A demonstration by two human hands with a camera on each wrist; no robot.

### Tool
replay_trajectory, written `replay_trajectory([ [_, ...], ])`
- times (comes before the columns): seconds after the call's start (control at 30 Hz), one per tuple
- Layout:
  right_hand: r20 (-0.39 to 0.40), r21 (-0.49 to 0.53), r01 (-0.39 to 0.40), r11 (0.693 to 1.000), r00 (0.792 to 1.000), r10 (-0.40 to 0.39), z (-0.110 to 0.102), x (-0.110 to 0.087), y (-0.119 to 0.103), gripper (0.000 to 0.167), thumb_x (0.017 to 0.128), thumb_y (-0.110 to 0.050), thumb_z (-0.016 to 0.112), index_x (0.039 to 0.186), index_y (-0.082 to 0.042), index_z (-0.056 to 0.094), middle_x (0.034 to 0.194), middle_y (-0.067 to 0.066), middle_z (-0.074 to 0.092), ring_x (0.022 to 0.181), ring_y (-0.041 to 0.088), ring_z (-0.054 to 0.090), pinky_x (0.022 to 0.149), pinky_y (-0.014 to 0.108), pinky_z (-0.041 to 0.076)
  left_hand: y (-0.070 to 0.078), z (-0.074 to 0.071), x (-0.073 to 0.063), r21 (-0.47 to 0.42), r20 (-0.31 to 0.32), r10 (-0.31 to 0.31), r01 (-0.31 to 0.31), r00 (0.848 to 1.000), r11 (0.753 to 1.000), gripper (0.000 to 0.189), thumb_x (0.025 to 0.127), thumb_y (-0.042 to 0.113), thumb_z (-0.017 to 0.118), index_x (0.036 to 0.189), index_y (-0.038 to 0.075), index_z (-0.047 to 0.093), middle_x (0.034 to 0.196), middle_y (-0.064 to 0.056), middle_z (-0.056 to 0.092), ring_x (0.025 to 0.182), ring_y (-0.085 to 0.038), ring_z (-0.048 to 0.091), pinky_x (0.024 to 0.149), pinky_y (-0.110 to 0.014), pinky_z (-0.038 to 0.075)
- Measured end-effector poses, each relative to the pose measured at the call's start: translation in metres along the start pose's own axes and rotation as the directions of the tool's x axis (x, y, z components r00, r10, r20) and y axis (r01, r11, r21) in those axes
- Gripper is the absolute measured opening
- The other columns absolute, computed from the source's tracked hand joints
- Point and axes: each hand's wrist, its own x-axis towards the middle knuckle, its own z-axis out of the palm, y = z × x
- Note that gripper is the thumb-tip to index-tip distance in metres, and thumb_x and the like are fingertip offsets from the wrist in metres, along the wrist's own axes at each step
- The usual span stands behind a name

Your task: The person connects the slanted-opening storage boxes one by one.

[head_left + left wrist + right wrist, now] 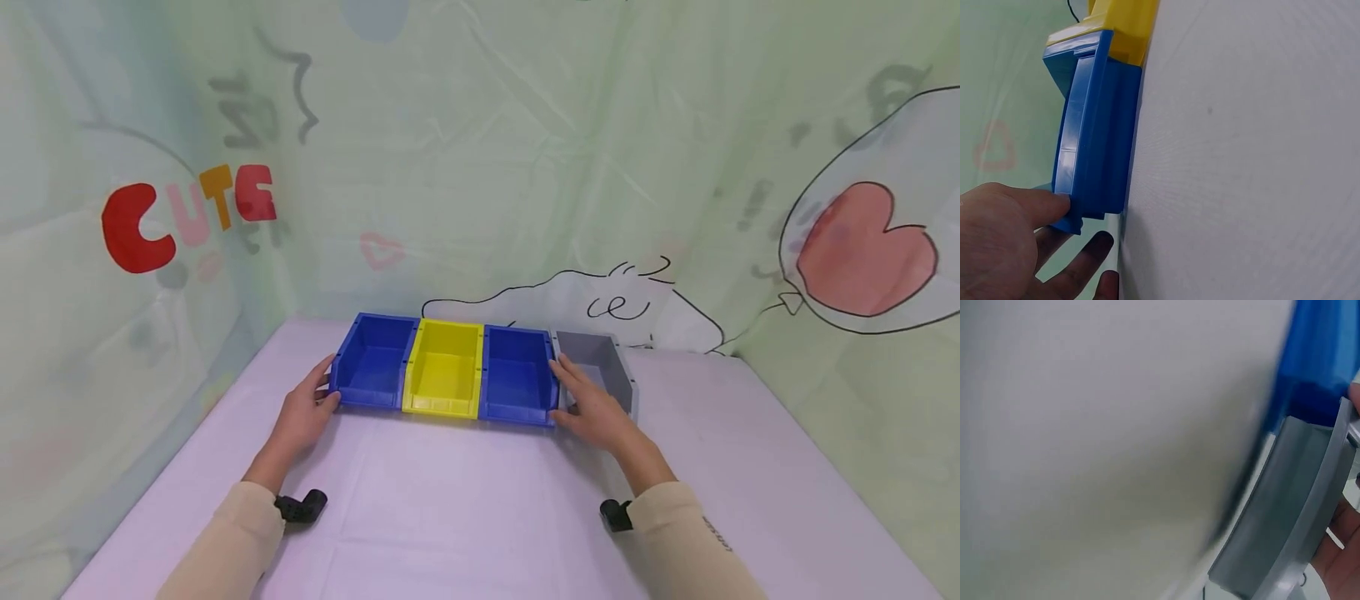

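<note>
A blue bin (372,362), a yellow bin (443,367), a second blue bin (518,373) and a grey bin (598,367) stand side by side in a row. My left hand (303,414) touches the left blue bin's outer front corner. In the left wrist view its thumb (1047,207) lies on the front lip, with the other fingers spread beside and behind the corner. My right hand (596,414) reaches over the grey bin, partly hiding it. Its fairly straight fingers touch the second blue bin's right wall, and the thumb is at that bin's front corner.
The bins stand toward the back of a table with a pale cloth (442,508). Printed curtains (487,167) enclose the back and both sides. A black wrist device (302,506) is on the left arm, and another black device (617,515) is on the right.
</note>
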Motion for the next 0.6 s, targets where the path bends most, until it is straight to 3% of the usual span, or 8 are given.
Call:
replay_trajectory([
  [0.6, 0.039, 0.0, -0.03, 1.0, 0.999, 0.03, 0.0024, -0.0042, 0.0036, 0.081, 0.101, -0.024, 0.066, 0.166, -0.009, 0.02, 0.174, 0.015, 0.012, 0.152, 0.049, 0.028, 0.117, 0.07, 0.034, 0.0045, 0.0005, 0.0038, 0.006, 0.009, 0.001, -0.001, 1.0, 1.0, 0.067, 0.105, 0.007, 0.052, 0.165, 0.012, 0.024, 0.153, -0.034, 0.046, 0.133, -0.05, 0.056, 0.111, -0.059, 0.048],
])
